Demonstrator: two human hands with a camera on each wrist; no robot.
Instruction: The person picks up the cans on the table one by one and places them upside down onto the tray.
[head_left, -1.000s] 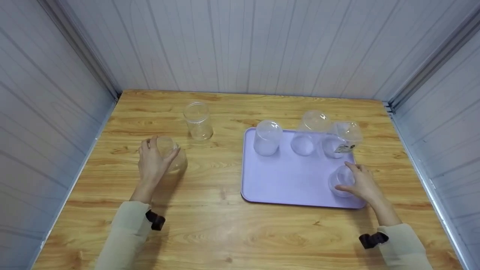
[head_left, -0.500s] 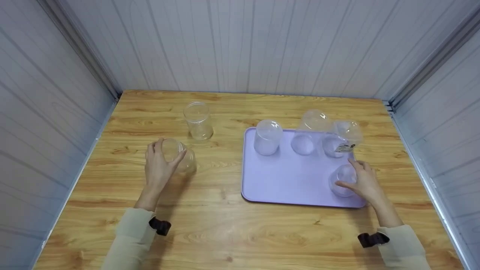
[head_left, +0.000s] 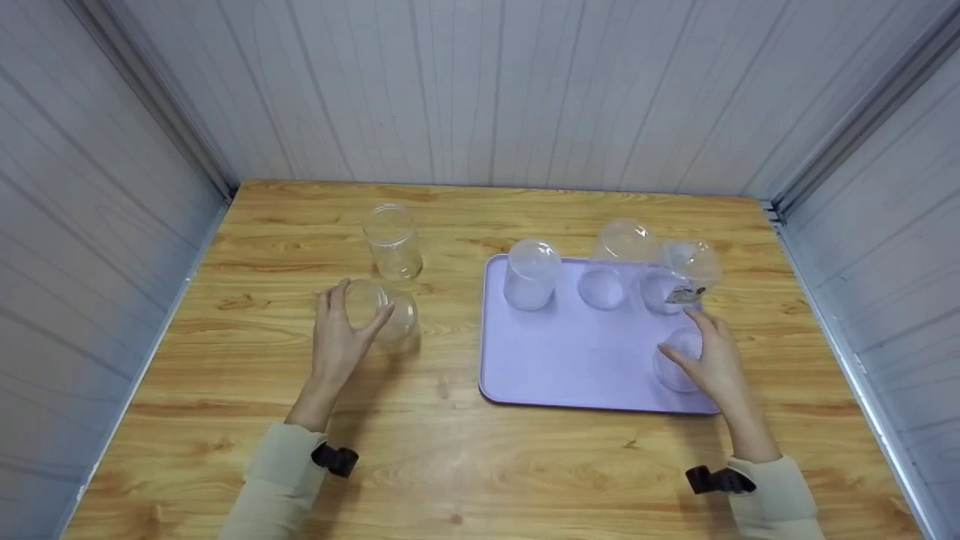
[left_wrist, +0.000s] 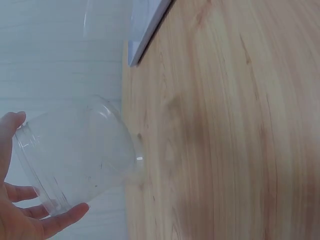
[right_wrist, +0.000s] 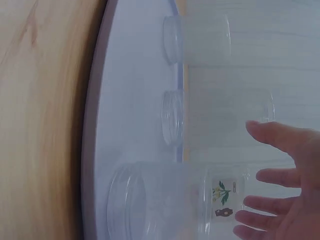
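Observation:
My left hand (head_left: 341, 341) grips a clear plastic jar (head_left: 403, 311) around its rim, left of the purple tray (head_left: 570, 375). In the left wrist view, the fingers and thumb sit at the threaded mouth of this tilted jar, its base pointing away from the palm. Over the tray's front right corner, my right hand (head_left: 712, 364) has its fingers spread beside another clear jar (head_left: 673, 371). The right wrist view shows that hand's thumb and fingers apart with nothing pinched between them. Mouth down on the tray stands that jar's threaded rim (right_wrist: 117, 205).
Along the tray's back stand several clear jars, among them a left one (head_left: 531, 277), a middle one (head_left: 622, 244) and a right one (head_left: 694, 262) with a printed label (right_wrist: 223, 197). An upright clear jar (head_left: 394, 244) stands on the wooden table (head_left: 450, 457). White panel walls (head_left: 480, 90) enclose the table.
My left hand has carried its jar rightward across the table, toward the tray. My right hand has shifted slightly and its fingers stand off the corner jar, which stays in place.

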